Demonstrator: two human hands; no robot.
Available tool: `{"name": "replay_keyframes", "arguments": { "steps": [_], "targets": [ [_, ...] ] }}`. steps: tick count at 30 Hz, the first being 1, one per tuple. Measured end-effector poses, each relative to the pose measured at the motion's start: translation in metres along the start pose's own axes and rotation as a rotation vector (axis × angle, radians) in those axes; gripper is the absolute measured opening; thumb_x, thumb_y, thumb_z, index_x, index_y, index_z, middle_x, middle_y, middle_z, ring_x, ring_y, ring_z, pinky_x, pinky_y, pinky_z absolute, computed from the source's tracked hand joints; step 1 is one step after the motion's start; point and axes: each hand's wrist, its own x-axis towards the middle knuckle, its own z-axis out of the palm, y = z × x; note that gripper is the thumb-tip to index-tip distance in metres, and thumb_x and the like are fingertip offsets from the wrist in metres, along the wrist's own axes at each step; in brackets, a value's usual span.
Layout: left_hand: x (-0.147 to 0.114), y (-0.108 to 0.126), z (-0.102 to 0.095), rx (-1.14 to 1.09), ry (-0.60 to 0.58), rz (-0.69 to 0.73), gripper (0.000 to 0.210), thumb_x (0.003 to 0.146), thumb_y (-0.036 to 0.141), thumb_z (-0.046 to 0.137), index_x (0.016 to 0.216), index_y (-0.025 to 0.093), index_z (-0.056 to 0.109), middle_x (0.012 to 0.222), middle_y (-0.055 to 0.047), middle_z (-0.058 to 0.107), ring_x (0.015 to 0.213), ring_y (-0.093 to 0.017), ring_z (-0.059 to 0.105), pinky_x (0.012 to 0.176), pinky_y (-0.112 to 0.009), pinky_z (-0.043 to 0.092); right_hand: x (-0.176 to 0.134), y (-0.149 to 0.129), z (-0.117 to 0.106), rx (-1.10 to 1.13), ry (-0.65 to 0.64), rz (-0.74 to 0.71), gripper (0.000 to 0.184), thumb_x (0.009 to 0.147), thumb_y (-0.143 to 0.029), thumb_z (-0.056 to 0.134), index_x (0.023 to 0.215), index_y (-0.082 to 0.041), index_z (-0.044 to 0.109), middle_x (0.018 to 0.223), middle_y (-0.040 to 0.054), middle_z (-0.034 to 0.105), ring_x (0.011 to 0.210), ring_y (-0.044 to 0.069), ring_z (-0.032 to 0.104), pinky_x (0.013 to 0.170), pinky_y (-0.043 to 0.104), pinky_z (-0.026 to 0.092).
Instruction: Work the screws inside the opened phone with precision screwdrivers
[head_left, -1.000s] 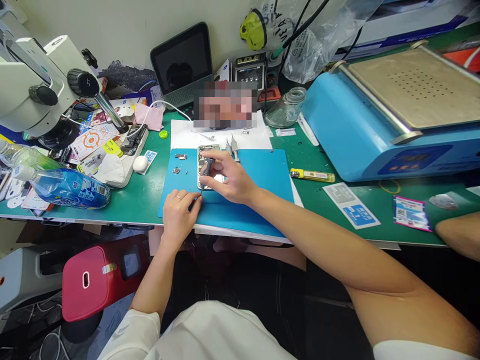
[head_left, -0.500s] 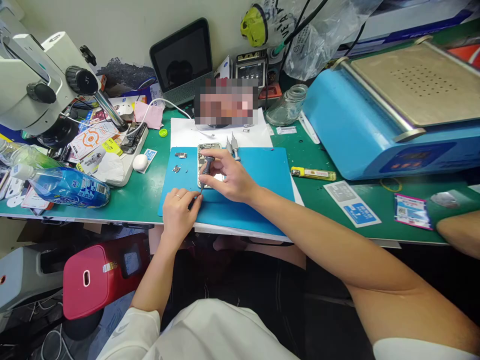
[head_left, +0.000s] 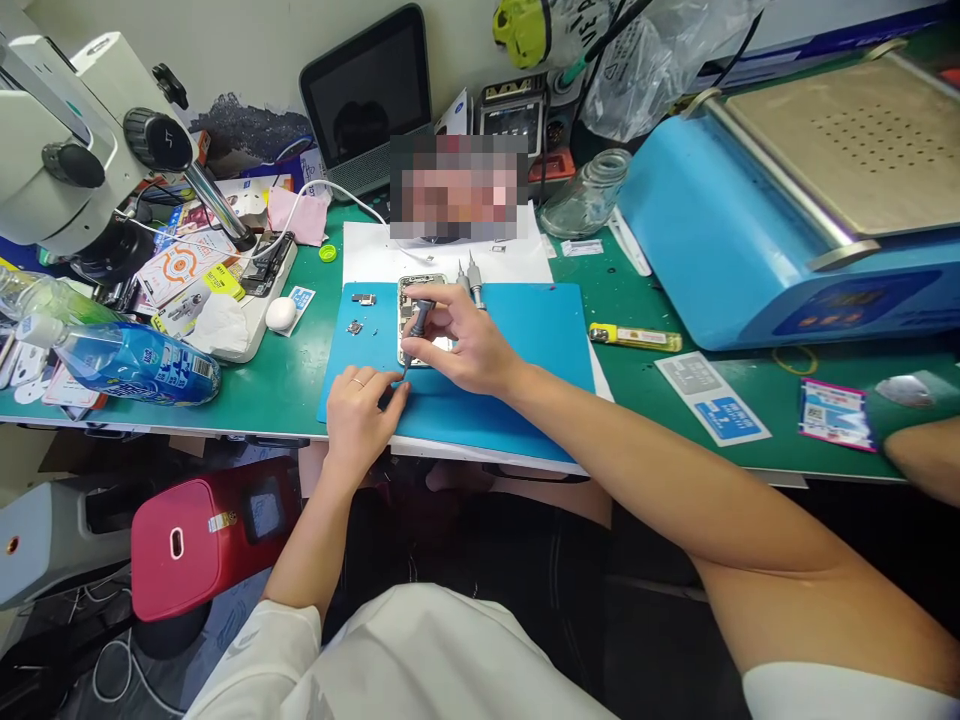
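Observation:
My right hand grips a dark grey screwdriver, its tip pointing down over the blue mat. At that tip, the thumb and forefinger of my left hand come together; anything between them is too small to make out. Under my right hand lies an opened phone with its insides showing, partly covered by the fingers. Two grey pointed tools lie just beyond that hand. Left of the phone are a small phone part and another small metallic part.
On the left stand a microscope, a blue bottle and cluttered packets. A blue heating plate machine fills the right, with a glass jar beside it. A yellow cutter lies right of the mat. Another person's arm shows at the right edge.
The view has shifted slightly. Both hands keep nearly the same pose, with the screwdriver tip still at my left fingertips.

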Motion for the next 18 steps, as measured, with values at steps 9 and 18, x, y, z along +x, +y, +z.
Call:
{"name": "replay_keyframes", "arguments": {
  "steps": [9, 18],
  "targets": [
    [-0.0002, 0.0005, -0.0003, 0.005, 0.004, 0.011, 0.015, 0.103, 0.029, 0.065, 0.096, 0.021, 0.076, 0.085, -0.003, 0.075, 0.080, -0.020, 0.059, 0.076, -0.035, 0.041, 0.0000, -0.0005, -0.0005, -0.005, 0.002, -0.018, 0.050, 0.100, -0.048, 0.066, 0.141, -0.028, 0.045, 0.090, -0.0028, 0.068, 0.072, 0.014, 0.072, 0.072, 0.029, 0.062],
    [0.0002, 0.0010, -0.0002, 0.009, 0.018, 0.014, 0.019, 0.103, 0.028, 0.063, 0.092, 0.020, 0.076, 0.081, -0.003, 0.072, 0.078, -0.020, 0.055, 0.075, -0.035, 0.039, -0.0002, 0.0035, -0.0005, 0.010, 0.049, -0.024, 0.050, 0.098, -0.045, 0.069, 0.140, -0.029, 0.047, 0.090, -0.0026, 0.069, 0.073, 0.014, 0.071, 0.070, 0.028, 0.063]
  ]
}}
